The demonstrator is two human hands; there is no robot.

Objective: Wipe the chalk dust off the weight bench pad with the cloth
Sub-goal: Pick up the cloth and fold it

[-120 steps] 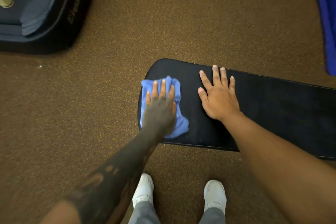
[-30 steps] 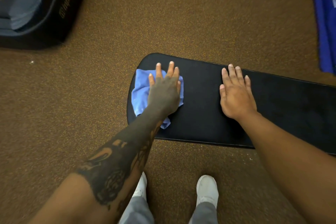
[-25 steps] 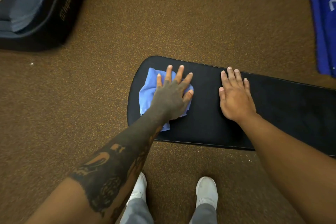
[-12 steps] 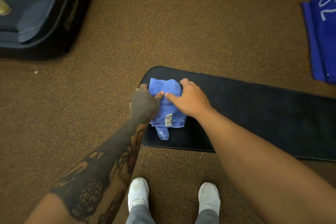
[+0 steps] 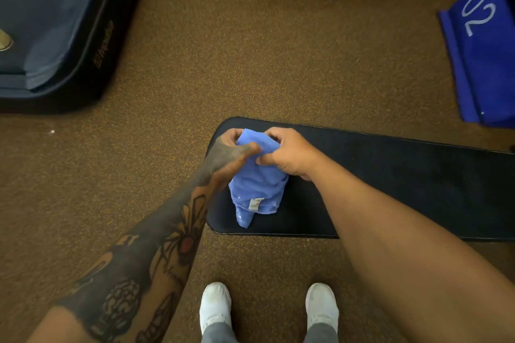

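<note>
Both hands, left hand (image 5: 228,149) and right hand (image 5: 289,154), pinch the bunched cloth (image 5: 257,184) over the bench pad (image 5: 404,184), suitcase (image 5: 55,30) and blue mat (image 5: 485,64) well off on the carpet (image 5: 250,50).

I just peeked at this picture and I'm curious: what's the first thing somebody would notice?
Probably the two hands in the middle: the left hand and right hand both pinch a bunched light blue cloth above the rounded end of the black bench pad. Next, the bright blue mat with a white "02" at the far right on the brown carpet, and the white shoes at the bottom.
</note>
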